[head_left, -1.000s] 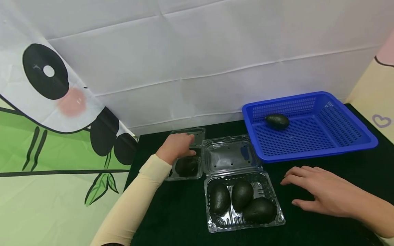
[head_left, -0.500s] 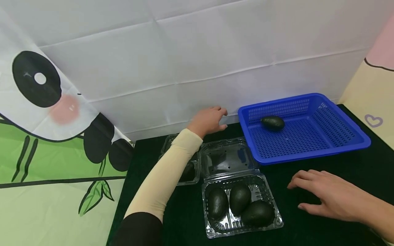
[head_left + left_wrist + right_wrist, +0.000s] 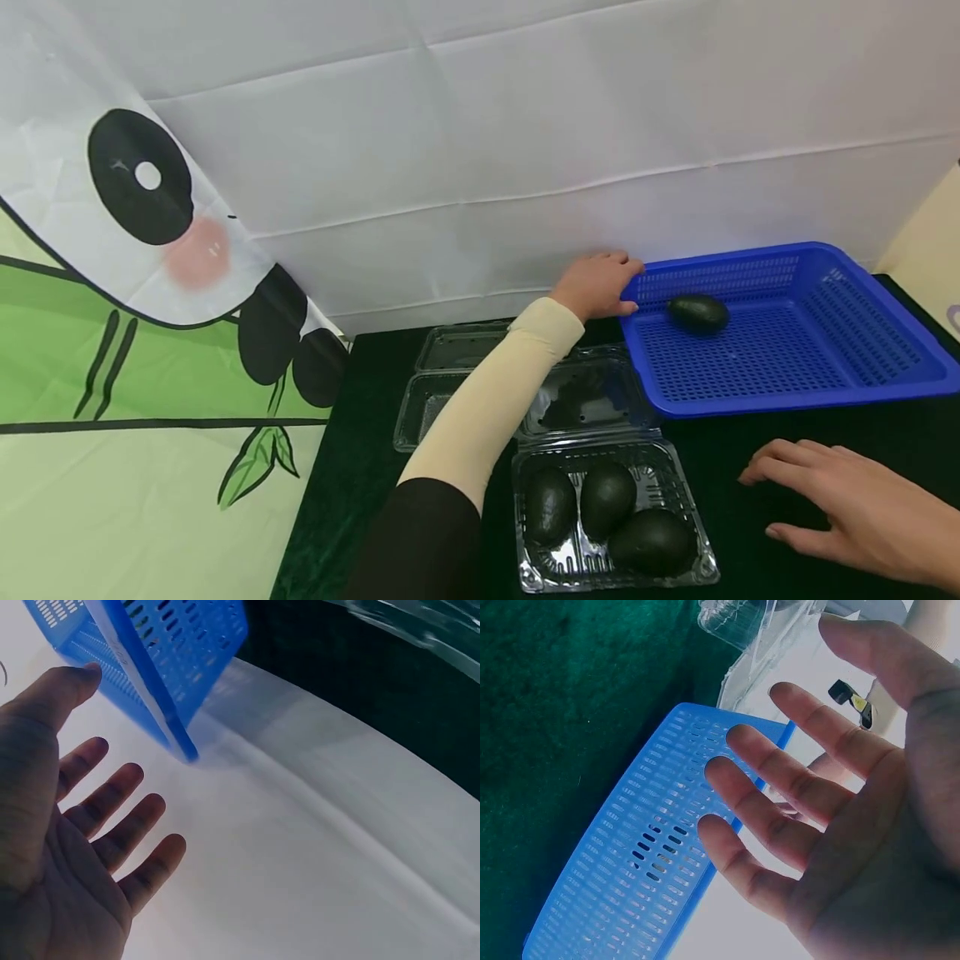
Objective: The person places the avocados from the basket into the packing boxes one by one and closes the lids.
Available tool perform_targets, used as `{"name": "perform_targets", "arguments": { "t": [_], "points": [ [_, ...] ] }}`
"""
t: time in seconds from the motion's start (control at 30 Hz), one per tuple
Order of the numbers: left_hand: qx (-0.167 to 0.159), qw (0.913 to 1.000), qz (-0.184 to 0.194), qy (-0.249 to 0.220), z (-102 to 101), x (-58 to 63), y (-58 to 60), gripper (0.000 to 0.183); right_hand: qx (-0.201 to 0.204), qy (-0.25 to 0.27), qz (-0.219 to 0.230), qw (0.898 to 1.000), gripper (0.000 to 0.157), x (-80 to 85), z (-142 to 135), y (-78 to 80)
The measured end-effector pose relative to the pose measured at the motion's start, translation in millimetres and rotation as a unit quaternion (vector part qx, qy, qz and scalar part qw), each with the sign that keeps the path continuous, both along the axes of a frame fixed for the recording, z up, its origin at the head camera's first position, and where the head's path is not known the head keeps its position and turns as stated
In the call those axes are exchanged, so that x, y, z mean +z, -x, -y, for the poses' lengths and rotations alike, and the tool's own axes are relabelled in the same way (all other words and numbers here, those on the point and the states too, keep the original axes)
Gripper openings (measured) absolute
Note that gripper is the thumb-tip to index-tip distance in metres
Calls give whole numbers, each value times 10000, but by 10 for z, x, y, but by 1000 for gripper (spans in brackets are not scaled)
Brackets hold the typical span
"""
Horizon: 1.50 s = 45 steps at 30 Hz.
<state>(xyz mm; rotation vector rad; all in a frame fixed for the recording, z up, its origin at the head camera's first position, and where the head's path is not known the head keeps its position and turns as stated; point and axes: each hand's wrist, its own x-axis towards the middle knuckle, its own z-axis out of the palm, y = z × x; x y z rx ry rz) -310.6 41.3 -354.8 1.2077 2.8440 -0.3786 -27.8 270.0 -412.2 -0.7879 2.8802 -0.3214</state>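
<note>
L hand (image 3: 598, 283) is at far-L corner of blue basket (image 3: 780, 354), fingers loose & apart, gripping nothing; can't tell if it touches the rim. Single avocado (image 3: 698, 314) lies in the basket, twd far L. R hand (image 3: 847, 508) is relaxed too, w/ nothing held, nr side of basket, above dk green cloth (image 3: 720, 454). Big clamshell (image 3: 581, 568), open, sits nr ctr w/ 3 avocados (image 3: 550, 506); small clamshell (image 3: 459, 346), also open, is far L, partly behind L sleeve (image 3: 480, 408).
</note>
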Motion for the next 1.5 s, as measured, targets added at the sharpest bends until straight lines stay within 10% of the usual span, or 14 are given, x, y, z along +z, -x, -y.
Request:
{"name": "perform_targets", "arguments": {
  "t": [0.5, 0.73, 1.07, 1.3, 1.5],
  "points": [
    [-389, 9976, 127, 562, -727, -89, -194, 77, -41, 68, 205, 9998, 45, -44, -35, -107],
    [-43, 9962, 345, 797, -1034, -84, -340, 81, -103, 58, 356, 9993, 45, -56, -69, -131],
    [768, 9841, 958, 1280, -1103, -100, -494, 86, 9, 152, 463, 9988, 45, -103, -125, -146],
    [322, 9923, 454, 1110, -968, -59, -610, 67, -27, 131, 501, 9987, 45, -114, -149, -155],
    [312, 9903, 1151, 709, -910, -48, -807, 67, -93, 99, 386, 9992, 45, -110, -149, -168]
  ]
}}
